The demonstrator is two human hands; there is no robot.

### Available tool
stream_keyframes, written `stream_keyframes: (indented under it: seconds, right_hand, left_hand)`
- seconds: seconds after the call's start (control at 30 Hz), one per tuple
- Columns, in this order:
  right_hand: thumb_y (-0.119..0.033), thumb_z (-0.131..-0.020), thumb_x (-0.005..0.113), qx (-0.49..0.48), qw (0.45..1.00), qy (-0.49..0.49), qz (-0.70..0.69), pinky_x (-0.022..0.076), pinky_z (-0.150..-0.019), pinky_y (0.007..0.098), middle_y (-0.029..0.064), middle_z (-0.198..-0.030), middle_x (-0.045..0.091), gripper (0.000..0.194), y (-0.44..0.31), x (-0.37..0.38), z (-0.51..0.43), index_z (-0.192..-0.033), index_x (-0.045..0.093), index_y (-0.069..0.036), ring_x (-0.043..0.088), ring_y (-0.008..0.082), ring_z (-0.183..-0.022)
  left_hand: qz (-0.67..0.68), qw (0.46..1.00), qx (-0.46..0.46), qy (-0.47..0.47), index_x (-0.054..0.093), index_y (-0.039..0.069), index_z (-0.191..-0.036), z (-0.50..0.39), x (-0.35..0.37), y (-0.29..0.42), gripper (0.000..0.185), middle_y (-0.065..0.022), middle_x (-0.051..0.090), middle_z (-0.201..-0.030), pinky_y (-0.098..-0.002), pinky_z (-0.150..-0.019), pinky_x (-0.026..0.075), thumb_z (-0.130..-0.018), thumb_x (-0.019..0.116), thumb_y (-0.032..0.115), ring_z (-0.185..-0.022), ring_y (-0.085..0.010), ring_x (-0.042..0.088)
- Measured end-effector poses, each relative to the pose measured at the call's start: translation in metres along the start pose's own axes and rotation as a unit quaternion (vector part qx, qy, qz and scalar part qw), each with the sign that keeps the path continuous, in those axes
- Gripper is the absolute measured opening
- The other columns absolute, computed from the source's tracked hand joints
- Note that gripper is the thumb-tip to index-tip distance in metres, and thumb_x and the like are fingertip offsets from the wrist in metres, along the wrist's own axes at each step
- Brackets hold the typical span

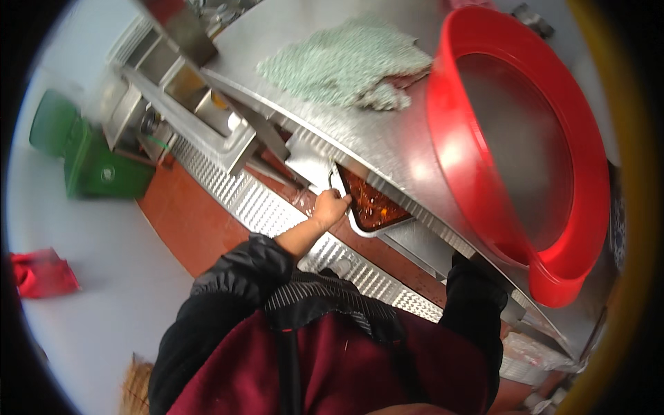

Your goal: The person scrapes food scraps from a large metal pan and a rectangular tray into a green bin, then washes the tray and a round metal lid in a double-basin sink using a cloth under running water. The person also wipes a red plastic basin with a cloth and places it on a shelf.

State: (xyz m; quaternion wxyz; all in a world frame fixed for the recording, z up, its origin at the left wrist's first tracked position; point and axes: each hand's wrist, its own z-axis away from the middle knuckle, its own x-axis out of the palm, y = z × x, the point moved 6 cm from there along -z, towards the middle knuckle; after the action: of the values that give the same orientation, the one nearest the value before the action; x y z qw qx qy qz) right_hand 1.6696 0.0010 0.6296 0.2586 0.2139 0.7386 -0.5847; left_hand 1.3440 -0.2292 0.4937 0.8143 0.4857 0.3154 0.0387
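Observation:
My left hand (332, 208) grips the near rim of a metal pan (365, 231), close to its wire handle. Dark red-brown liquid (374, 207), glossy and with orange bits in it, fills the visible part of the pan. The pan juts out from below a stainless steel worktable (358, 136), and its far part is hidden under the tabletop. My right arm (469, 290) reaches beneath the table edge, so the right hand is out of sight. On the tabletop lie a crumpled pale green towel (342, 62) and a large red plastic basin (456, 150).
A metal sink unit (202, 129) stands left of the table. Farther left is a green wheeled bin (104, 163). Metal drain grating (264, 207) runs along the red-brown floor (181, 212) at my feet. A bundle of straw bristles (136, 386) shows at lower left.

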Motion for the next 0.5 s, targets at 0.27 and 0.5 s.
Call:
stream_keyframes:
  seconds: [0.27, 0.5]
  right_hand:
    - [-0.028, -0.087, 0.044, -0.031, 0.999, -0.010, 0.023, 0.0380, -0.081, 0.0302, 0.0153, -0.105, 0.051, 0.038, 0.004, 0.007, -0.005, -0.107, 0.049, 0.005, 0.049, 0.0227, -0.095]
    - [-0.029, -0.087, 0.044, -0.045, 0.998, -0.008, 0.034, 0.0364, -0.084, 0.0306, 0.0161, -0.109, 0.050, 0.040, 0.006, 0.008, -0.005, -0.109, 0.048, 0.005, 0.047, 0.0234, -0.099]
  left_hand:
    - [0.037, 0.998, 0.031, 0.028, 0.056, -0.003, -0.065, 0.012, -0.006, 0.013, 0.028, -0.0213, 0.057, -0.063, -0.0379, -0.064, 0.045, -0.072, 0.059, 0.024, -0.064, -0.0336, 0.057]
    - [0.058, 0.996, 0.061, 0.038, 0.055, -0.004, -0.066, 0.016, -0.015, 0.024, 0.025, -0.0198, 0.056, -0.062, -0.0369, -0.062, 0.045, -0.071, 0.060, 0.020, -0.061, -0.0318, 0.057]
